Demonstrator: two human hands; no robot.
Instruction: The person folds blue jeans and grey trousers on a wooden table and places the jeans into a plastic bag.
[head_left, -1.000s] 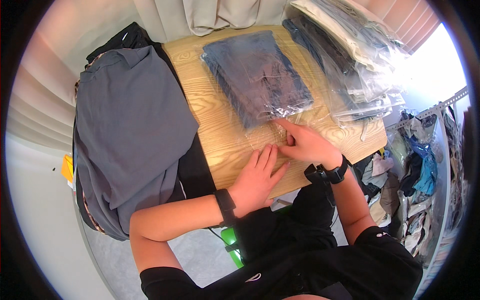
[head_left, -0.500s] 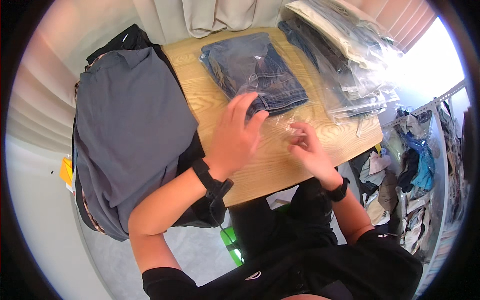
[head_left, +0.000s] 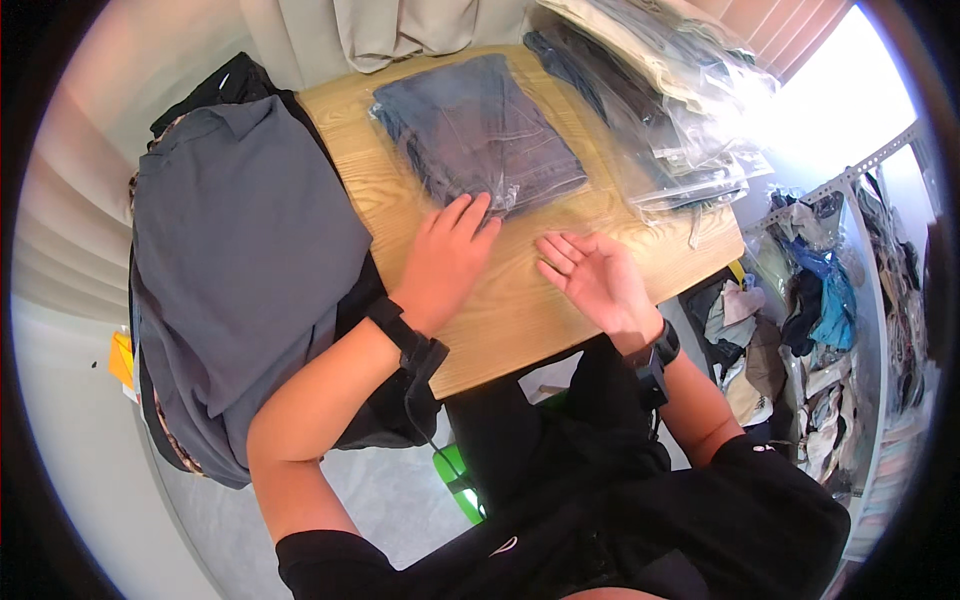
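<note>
Folded blue jeans (head_left: 480, 130) lie flat in a clear plastic bag on the wooden table (head_left: 500, 330). My left hand (head_left: 445, 260) is at the near left edge of the bag, fingers stretched out and the tips touching or just over the plastic. To the right, my right hand (head_left: 600, 280) is turned palm up above the tabletop, apart from the bag. Its fingers are extended and a little curled, with nothing in them. Both wrists carry black straps.
On the left rises a pile of grey and black garments (head_left: 240, 260). Stacked bagged clothes (head_left: 660, 110) fill the table's back right. A metal rack (head_left: 860, 300) with bagged clothing stands at the right. Something green (head_left: 455, 480) is under the table's near side.
The plastic now lies flatter over the jeans, its near end drawn over the waistband. My right hand has turned palm up and is away from the plastic; my left hand has flattened.
</note>
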